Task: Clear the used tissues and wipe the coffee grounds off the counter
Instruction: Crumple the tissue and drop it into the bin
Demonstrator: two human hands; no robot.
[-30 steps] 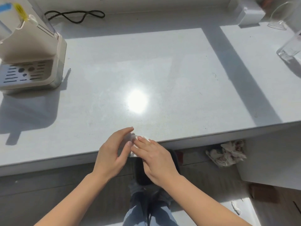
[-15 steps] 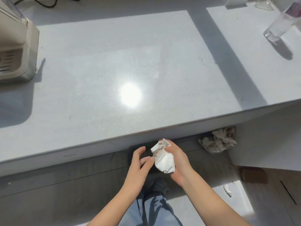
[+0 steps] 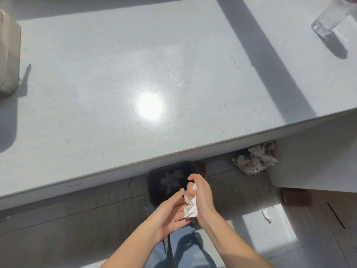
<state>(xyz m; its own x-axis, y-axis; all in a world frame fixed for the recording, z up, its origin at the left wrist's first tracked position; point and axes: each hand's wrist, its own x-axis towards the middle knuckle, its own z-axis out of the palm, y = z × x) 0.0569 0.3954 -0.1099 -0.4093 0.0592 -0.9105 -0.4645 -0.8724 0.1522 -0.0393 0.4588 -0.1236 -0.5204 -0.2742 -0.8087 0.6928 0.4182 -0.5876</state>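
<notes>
A crumpled white tissue (image 3: pixel 190 207) is pinched in my right hand (image 3: pixel 202 198), below the counter's front edge. My left hand (image 3: pixel 172 213) lies flat and open, palm up, right beside the tissue and touching it along the fingers. Both hands hover above a dark bin (image 3: pixel 170 180) on the floor that holds some crumpled paper. The white counter (image 3: pixel 116 74) stretches above, bright with a sun glare; I see no tissues on it and only faint specks.
A beige appliance (image 3: pixel 8 55) stands at the counter's left edge. A clear glass (image 3: pixel 328 18) stands at the far right. A clear bag of used tissues (image 3: pixel 255 158) sits on the floor under the counter. A paper scrap (image 3: pixel 267 215) lies on the floor at right.
My hands have come off the counter's edge with the tissue and dropped lower, over the bin. The right hand has closed tighter on the tissue and the left palm has turned up beside it.
</notes>
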